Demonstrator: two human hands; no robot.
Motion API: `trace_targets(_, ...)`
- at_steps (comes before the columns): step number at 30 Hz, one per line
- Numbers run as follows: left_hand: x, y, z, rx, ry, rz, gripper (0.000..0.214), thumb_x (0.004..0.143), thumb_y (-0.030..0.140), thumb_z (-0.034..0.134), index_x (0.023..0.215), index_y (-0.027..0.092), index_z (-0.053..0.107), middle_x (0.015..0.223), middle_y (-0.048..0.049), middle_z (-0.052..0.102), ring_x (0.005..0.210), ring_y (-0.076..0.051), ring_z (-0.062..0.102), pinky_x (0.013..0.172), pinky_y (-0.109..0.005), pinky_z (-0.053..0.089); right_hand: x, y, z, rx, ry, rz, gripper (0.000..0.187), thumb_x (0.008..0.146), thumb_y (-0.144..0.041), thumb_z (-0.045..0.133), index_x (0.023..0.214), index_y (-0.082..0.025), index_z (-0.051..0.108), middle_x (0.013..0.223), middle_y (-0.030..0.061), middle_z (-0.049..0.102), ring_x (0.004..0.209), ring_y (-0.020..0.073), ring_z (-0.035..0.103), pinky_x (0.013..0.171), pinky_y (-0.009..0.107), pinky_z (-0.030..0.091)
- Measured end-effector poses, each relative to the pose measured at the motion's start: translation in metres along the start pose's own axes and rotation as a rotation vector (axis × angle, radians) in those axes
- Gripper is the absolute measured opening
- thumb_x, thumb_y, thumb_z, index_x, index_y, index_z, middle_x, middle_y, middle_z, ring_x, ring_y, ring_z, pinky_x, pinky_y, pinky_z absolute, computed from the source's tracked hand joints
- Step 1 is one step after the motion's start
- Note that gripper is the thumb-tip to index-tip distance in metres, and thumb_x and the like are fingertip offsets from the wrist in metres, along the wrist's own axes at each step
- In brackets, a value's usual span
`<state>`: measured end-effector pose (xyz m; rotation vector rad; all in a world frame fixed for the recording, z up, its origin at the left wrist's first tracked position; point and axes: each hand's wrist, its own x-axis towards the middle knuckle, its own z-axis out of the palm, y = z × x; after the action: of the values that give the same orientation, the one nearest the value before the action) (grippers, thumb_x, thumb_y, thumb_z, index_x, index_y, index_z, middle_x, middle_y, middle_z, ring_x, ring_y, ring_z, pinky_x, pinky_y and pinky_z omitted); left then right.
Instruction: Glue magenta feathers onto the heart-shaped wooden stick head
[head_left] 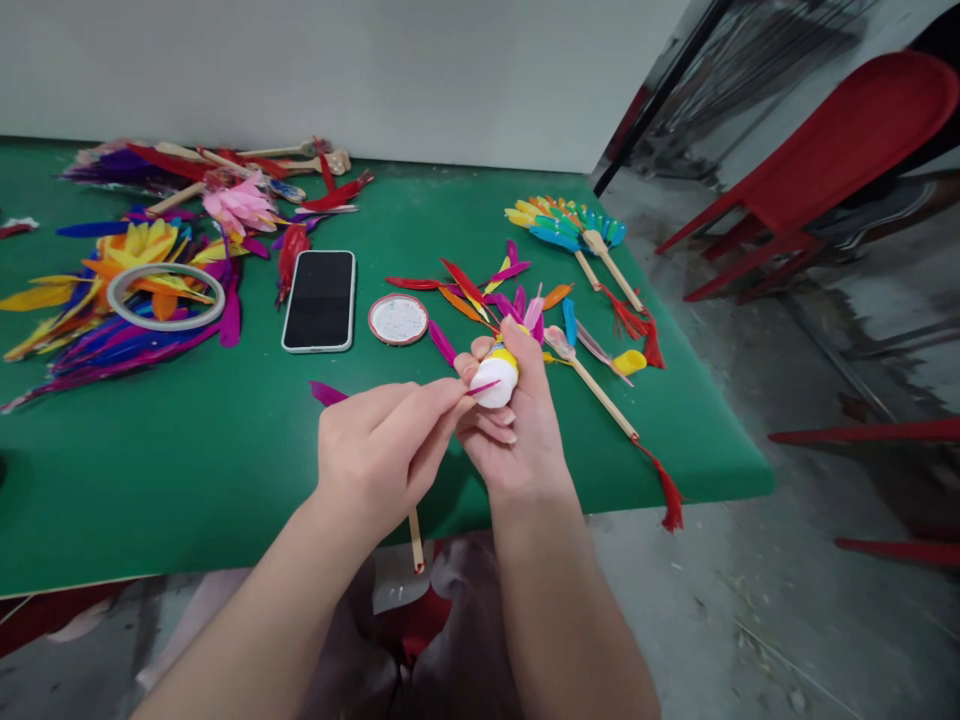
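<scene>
My right hand (517,420) is closed around a small bottle (495,384) with a white end and yellow further along. The white end faces me. My left hand (394,440) pinches a magenta feather (482,388), its thin tip at the white end of the bottle; I cannot tell whether they touch. A magenta vane (328,393) shows left of that hand, perhaps part of the same feather. Beneath the left hand a wooden stick (416,540) juts past the table edge, mostly hidden. Loose coloured feathers (465,290) lie just beyond the hands.
On the green table (225,470) are a phone (320,300), a round white lid (398,319), a tape roll (166,325) and a feather pile (142,250). Wooden sticks with red tassels (604,395) and feather fans (570,225) lie right. A red chair (832,150) stands beyond.
</scene>
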<state>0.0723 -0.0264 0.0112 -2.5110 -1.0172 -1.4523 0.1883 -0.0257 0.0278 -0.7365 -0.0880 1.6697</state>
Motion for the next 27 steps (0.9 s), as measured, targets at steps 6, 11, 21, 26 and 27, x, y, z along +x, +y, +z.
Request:
trace_targets(6, 0.0001, -0.0013, -0.0008, 0.023, 0.006, 0.048, 0.010, 0.083, 0.018, 0.055, 0.077, 0.014, 0.062, 0.051, 0.0028, 0.059, 0.043, -0.007, 0.051, 0.044, -0.020, 0.035, 0.0012, 0.0011, 0.0000, 0.002, 0.019, -0.017, 0.035, 0.084, -0.037, 0.049, 0.057, -0.015, 0.052, 0.042, -0.0059, 0.052, 0.021, -0.0028, 0.029, 0.021, 0.006, 0.014)
trace_targets(11, 0.0004, -0.0022, -0.0014, 0.031, 0.003, 0.067, 0.011, 0.082, 0.019, 0.057, 0.076, 0.013, 0.063, 0.047, 0.0033, 0.054, 0.041, -0.007, 0.045, 0.043, -0.021, 0.032, 0.0012, 0.0014, 0.0003, 0.017, 0.021, -0.040, 0.034, 0.084, -0.038, 0.049, 0.058, -0.016, 0.048, 0.043, -0.0059, 0.052, 0.022, -0.0021, 0.029, 0.021, 0.006, 0.014)
trace_targets(21, 0.0005, -0.0046, -0.0012, 0.035, 0.003, 0.084, 0.011, 0.084, 0.021, 0.056, 0.078, 0.016, 0.064, 0.046, 0.0048, 0.048, 0.042, -0.006, 0.042, 0.043, -0.020, 0.030, 0.0007, 0.0006, -0.0007, -0.004, 0.031, -0.033, 0.032, 0.080, -0.040, 0.055, 0.059, -0.017, 0.047, 0.043, -0.0074, 0.052, 0.022, -0.0030, 0.028, 0.021, 0.006, 0.015)
trace_targets(26, 0.0015, -0.0037, -0.0021, 0.031, 0.001, 0.107, 0.009, 0.082, 0.020, 0.057, 0.079, 0.015, 0.064, 0.045, 0.0046, 0.047, 0.042, -0.006, 0.040, 0.043, -0.020, 0.029, 0.0000, 0.0001, -0.0013, -0.004, 0.001, -0.034, 0.028, 0.078, -0.037, 0.057, 0.060, -0.018, 0.047, 0.044, -0.0086, 0.051, 0.024, -0.0032, 0.029, 0.023, 0.006, 0.016)
trace_targets(27, 0.0016, -0.0036, -0.0020, 0.032, 0.003, 0.111, 0.009, 0.082, 0.020, 0.058, 0.079, 0.015, 0.064, 0.045, 0.0047, 0.047, 0.042, -0.006, 0.040, 0.043, -0.020, 0.029, 0.0004, 0.0003, -0.0016, -0.008, 0.000, -0.034, 0.029, 0.078, -0.037, 0.058, 0.060, -0.018, 0.047, 0.044, -0.0087, 0.050, 0.024, -0.0031, 0.028, 0.023, 0.006, 0.016)
